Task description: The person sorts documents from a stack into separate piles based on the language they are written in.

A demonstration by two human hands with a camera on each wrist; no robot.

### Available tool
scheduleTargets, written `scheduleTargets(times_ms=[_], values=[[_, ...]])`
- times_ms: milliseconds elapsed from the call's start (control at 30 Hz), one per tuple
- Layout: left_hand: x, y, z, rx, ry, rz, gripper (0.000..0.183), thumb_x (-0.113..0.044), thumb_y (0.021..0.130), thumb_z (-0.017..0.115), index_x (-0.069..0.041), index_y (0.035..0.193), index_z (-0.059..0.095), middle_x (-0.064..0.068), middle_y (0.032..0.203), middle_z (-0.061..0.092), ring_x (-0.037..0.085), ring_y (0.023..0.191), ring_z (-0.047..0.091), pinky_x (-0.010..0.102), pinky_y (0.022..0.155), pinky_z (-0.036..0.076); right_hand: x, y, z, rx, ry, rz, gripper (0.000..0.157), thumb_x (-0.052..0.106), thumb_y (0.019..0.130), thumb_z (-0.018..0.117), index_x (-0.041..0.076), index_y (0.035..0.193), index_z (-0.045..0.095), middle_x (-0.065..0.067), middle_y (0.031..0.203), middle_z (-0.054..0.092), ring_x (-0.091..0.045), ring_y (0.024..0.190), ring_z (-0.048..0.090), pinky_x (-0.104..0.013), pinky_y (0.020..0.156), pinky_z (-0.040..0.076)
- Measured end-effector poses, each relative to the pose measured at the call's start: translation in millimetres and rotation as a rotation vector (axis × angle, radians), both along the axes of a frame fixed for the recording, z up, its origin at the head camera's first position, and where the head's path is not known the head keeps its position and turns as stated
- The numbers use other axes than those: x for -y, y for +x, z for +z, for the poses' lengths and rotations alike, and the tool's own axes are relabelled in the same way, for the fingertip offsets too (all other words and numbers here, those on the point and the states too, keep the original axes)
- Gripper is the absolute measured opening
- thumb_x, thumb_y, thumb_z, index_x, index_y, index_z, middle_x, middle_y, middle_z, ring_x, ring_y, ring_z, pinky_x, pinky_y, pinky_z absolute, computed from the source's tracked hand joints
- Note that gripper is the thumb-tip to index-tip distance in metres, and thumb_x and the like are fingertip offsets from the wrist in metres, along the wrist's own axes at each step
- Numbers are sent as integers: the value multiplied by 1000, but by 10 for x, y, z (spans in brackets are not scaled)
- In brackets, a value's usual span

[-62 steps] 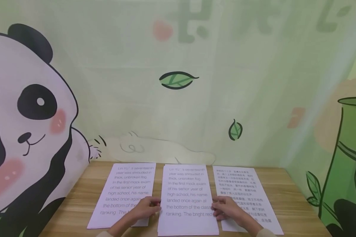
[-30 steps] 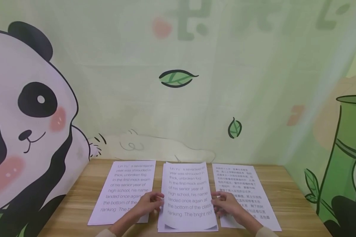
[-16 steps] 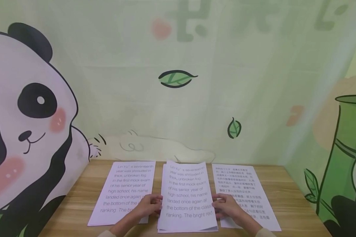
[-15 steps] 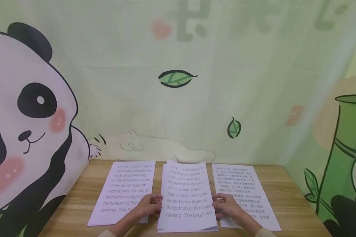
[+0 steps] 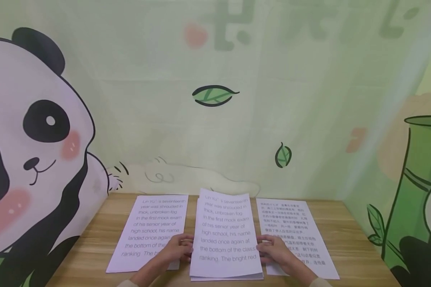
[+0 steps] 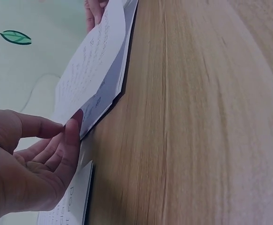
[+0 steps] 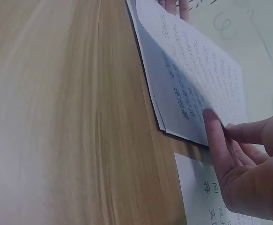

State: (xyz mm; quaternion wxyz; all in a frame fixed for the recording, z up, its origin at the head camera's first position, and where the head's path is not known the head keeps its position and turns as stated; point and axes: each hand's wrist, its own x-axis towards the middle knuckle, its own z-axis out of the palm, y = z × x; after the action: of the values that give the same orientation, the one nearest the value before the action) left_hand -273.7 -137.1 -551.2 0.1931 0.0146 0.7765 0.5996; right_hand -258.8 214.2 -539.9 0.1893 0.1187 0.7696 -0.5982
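Both hands hold the top sheet of paper (image 5: 224,235), printed with large English text, above the middle paper stack (image 7: 162,101). My left hand (image 5: 176,251) pinches its left edge between thumb and fingers, as the left wrist view shows. On the right edge, my right hand (image 5: 274,251) pinches the sheet the same way, fingers beneath. The sheet bows and stands off the stack; the right wrist view shows a page with Chinese characters under it. Beside my left hand lies the left paper stack (image 5: 147,231) with English text. The right sheet (image 5: 283,217), in Chinese, lies partly behind my right hand.
The papers lie on a wood-grain table (image 5: 93,247). A pale green backdrop (image 5: 158,119) with a printed panda (image 5: 57,167), leaves and bamboo rises directly behind the table's far edge.
The top sheet lay flat on the middle stack; it has since been lifted and bowed, and its far edge has risen. Both hands stay at its sides, the left shifting slightly left.
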Motion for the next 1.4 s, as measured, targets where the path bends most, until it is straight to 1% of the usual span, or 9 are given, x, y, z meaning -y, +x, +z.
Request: scheduleTargets(times_ms=[267, 467, 600, 700, 767, 867, 1067, 1167, 1400], values=[[89, -29, 47, 28, -32, 48, 49, 1, 90, 62, 5, 138, 54, 13, 106, 69, 17, 83, 69, 33, 76, 62, 43, 51, -53, -45, -115, -1, 59, 10, 95, 65, -7, 147, 43, -18, 117, 73, -27, 102, 74, -39, 87, 62], [173, -39, 57, 18, -23, 59, 50, 1, 91, 62, 5, 140, 53, 13, 103, 70, 18, 83, 69, 34, 75, 62, 139, 77, -97, -92, -172, -19, 60, 9, 94, 66, -5, 148, 44, -20, 119, 72, -24, 98, 75, -38, 81, 63], [259, -28, 65, -1, -9, 56, 51, 1, 91, 63, 7, 140, 52, 13, 104, 70, 17, 82, 69, 34, 76, 62, 198, 98, -112, -125, -207, 6, 60, 10, 96, 65, -5, 149, 42, -23, 124, 69, -26, 101, 74, -39, 82, 63], [347, -26, 62, -29, 19, 40, 53, 0, 91, 63, 10, 141, 49, 13, 104, 69, 17, 82, 69, 34, 76, 62, 252, 102, -115, -142, -224, 24, 61, 12, 96, 65, -5, 149, 42, -22, 125, 69, -27, 104, 74, -40, 84, 63], [414, -31, 63, -41, 35, 31, 54, 0, 91, 63, 11, 141, 48, 13, 104, 69, 16, 83, 69, 34, 76, 62, 299, 94, -115, -140, -232, 24, 61, 15, 97, 66, -4, 149, 42, -19, 122, 70, -26, 102, 74, -39, 84, 63], [518, -41, 71, -42, 37, 28, 54, -1, 91, 63, 11, 142, 48, 12, 105, 70, 17, 84, 70, 34, 78, 61, 386, 81, -117, -135, -246, 26, 61, 17, 97, 66, -3, 149, 43, -14, 119, 72, -23, 100, 75, -38, 84, 63], [726, -47, 103, -29, -1, 55, 53, -3, 94, 61, 10, 143, 47, 14, 109, 68, 18, 87, 69, 36, 80, 61, 600, 35, -148, -119, -299, 46, 61, 18, 99, 64, -1, 151, 40, -12, 118, 71, -20, 99, 74, -38, 86, 63], [836, -45, 116, -28, -15, 74, 53, -3, 94, 60, 10, 143, 46, 12, 108, 68, 16, 88, 69, 35, 79, 61, 721, 26, -155, -121, -315, 55, 60, 18, 99, 65, 0, 151, 41, -9, 115, 73, -16, 97, 74, -36, 85, 63], [1143, 12, 133, -50, 10, 38, 55, -4, 96, 59, 14, 144, 41, 7, 106, 69, 15, 88, 67, 32, 79, 59, 979, 20, -154, -136, -359, 86, 57, 14, 99, 64, -1, 150, 43, -9, 113, 73, -17, 95, 75, -34, 83, 63]])
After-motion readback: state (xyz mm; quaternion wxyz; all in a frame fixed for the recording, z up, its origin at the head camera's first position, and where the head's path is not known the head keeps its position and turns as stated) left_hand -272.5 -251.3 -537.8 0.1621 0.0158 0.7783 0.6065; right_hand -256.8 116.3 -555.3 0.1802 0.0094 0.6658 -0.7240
